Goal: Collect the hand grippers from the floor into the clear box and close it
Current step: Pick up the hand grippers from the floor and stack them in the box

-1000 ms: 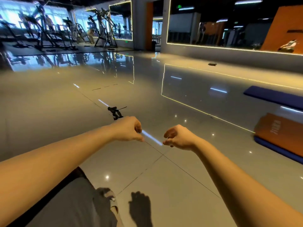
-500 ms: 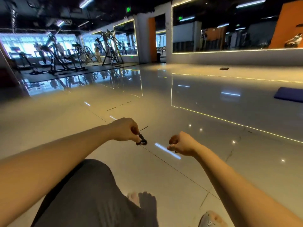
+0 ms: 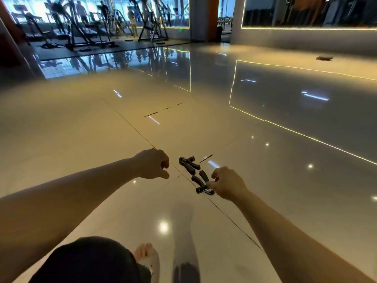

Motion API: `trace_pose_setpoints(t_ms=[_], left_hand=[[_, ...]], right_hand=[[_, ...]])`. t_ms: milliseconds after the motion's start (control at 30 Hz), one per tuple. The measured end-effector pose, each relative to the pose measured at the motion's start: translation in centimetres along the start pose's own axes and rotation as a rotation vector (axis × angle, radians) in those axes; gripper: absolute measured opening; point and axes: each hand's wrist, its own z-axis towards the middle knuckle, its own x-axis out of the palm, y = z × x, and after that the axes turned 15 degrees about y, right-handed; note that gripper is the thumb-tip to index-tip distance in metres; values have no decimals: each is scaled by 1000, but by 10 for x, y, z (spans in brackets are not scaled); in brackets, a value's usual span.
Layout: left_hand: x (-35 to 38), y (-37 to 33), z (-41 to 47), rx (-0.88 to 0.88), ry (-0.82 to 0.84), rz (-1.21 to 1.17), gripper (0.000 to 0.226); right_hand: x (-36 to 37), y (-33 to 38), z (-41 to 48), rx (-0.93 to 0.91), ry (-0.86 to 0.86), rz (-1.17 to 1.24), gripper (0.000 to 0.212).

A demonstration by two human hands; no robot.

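- Glossy gym floor [image 3: 204, 129] before you.
- Your right hand [image 3: 228, 185] pinches the near gripper [image 3: 197, 180], handles toward 11 o'clock.
- The far gripper [image 3: 189, 169] lies at 3 o'clock of your curled, empty left hand [image 3: 152, 163].

This is a gym: at 11 o'clock a row of exercise machines [image 3: 81, 31] stands on dark matting in bright blue light, with people [image 3: 132, 19] among them. A wide, glossy tiled floor [image 3: 81, 129] spreads out, a mirror wall [image 3: 306, 11] edged with light strips runs at 1 o'clock, and hand grippers [image 3: 189, 170] lie at 12 o'clock
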Motion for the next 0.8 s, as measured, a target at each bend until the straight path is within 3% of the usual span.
trace_pose_setpoints(t_ms=[233,433,667,800], left_hand=[[7,53,182,50,66,-40,59],[35,75,315,130,7,-77,65],[92,74,426,263,93,-8,59],[121,58,454,248,111,83,56]], right_hand=[[25,-16,159,141,38,-8,46],[57,-41,269,237,67,-35,47],[117,-68,343,314,103,-145,78],[129,-86,349,257,-5,-241,67]])
